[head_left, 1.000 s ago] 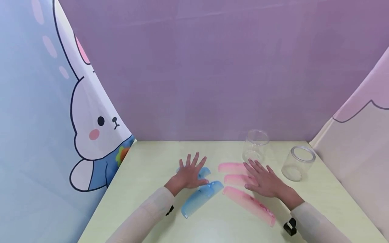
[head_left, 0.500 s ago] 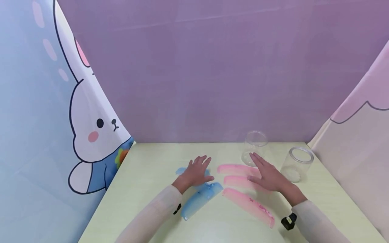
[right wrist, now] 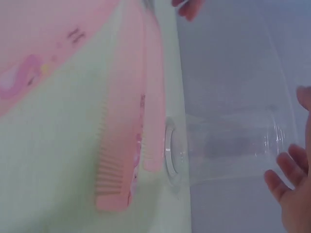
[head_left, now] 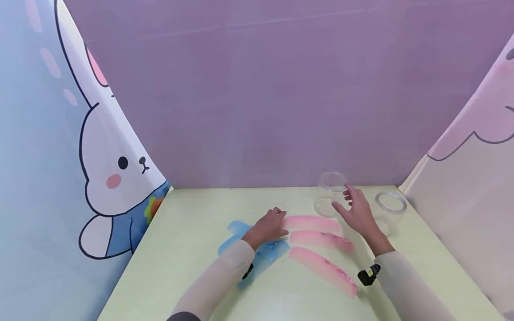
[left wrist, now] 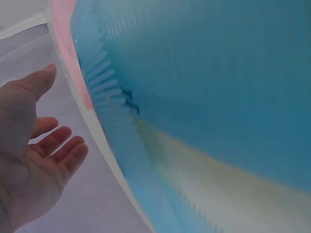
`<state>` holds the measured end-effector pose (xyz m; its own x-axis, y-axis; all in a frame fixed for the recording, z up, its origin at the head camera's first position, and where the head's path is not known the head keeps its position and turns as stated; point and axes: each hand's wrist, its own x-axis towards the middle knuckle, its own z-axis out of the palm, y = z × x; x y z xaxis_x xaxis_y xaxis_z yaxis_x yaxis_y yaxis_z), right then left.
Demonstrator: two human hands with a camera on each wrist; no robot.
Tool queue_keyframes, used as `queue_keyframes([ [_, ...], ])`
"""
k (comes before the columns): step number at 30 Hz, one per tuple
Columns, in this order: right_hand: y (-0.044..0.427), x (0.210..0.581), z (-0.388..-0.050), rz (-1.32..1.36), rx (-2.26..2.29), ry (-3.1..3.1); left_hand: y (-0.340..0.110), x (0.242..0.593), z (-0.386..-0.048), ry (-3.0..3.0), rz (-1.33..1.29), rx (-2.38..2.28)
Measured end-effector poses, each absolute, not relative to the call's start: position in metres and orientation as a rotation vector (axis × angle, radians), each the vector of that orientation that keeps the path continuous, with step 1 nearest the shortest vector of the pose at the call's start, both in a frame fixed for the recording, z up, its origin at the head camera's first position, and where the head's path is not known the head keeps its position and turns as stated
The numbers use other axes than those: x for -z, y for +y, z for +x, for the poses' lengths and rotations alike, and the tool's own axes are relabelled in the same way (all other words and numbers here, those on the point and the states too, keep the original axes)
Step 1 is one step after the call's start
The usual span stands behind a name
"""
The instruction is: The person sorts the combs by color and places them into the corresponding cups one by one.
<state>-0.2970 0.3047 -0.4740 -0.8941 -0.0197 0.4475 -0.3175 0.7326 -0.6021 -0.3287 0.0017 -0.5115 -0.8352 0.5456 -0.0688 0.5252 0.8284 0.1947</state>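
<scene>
My left hand [head_left: 267, 228] hovers over the blue combs [head_left: 267, 258], its fingers loosely bent and holding nothing. In the left wrist view that hand [left wrist: 34, 160] appears beside a large, close blue comb [left wrist: 209, 87]. My right hand [head_left: 358, 215] reaches beside a clear jar [head_left: 327, 196], thumb and fingers apart and slightly bent. The right wrist view has this jar [right wrist: 228, 145] just left of the fingers [right wrist: 277, 187]; contact cannot be made out. Three pink combs [head_left: 323, 269] lie between the hands, to the right of the blue ones. My left forearm partly covers the blue combs.
A second clear jar [head_left: 387, 218] with a silver rim stands to the right, partly behind my right hand and wrist. The pale table [head_left: 192, 223] ends at a purple backdrop [head_left: 257, 98]. Printed cloths hang at both sides, a rabbit [head_left: 116, 160] on the left one.
My right hand has moved up from the pink combs to the clear jar. My left hand has moved right, its spread fingers now bent. The head view has shifted slightly.
</scene>
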Motion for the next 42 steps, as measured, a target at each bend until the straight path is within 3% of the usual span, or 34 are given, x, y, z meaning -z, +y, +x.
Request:
queue_keyframes([
  [16, 0.308, 0.462, -0.337, -0.139, -1.107, -2.589, 0.024, 0.520, -0.348, 2.868, 0.868, -0.174],
  [42, 0.299, 0.476, -0.353, -0.147, -1.171, -2.508, 0.034, 0.523, -0.354, 2.868, 0.873, -0.091],
])
